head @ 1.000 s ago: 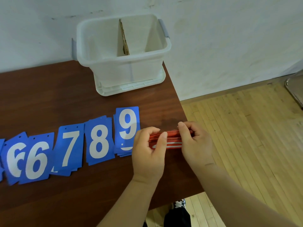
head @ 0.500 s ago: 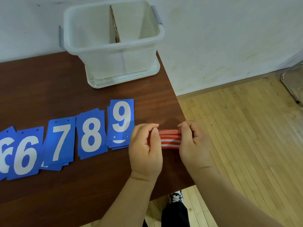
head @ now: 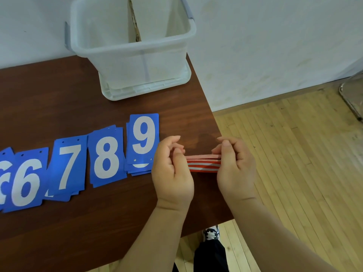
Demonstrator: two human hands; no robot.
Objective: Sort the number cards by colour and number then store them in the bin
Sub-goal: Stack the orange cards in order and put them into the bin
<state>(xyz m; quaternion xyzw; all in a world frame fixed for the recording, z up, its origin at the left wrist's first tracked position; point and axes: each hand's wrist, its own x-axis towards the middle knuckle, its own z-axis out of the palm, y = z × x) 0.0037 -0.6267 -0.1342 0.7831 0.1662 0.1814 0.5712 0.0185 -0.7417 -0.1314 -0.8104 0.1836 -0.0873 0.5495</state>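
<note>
Left hand [head: 172,169] and right hand [head: 234,165] pinch the red cards [head: 203,163] beside the blue 9 card [head: 144,138].

White wall [head: 275,46], pale wooden floor [head: 304,173], dark brown table [head: 59,91].

Two bare hands, left hand [head: 172,171] and right hand [head: 234,167], no rings, no watch, no bracelet to be seen. Forearms bare as well, with no sleeve anywhere up to the picture's lower edge. Fingernails short, plain, unpainted as far as can be told. A faint crease across each wrist. Lower down, a dark trouser leg [head: 211,256], black or very dark, loose at the hem. Under it a sneaker [head: 211,233], black and white with pale laces, only the toe part visible past the edge of the surface [head: 88,222]. Nothing else of the clothing in view.
</note>
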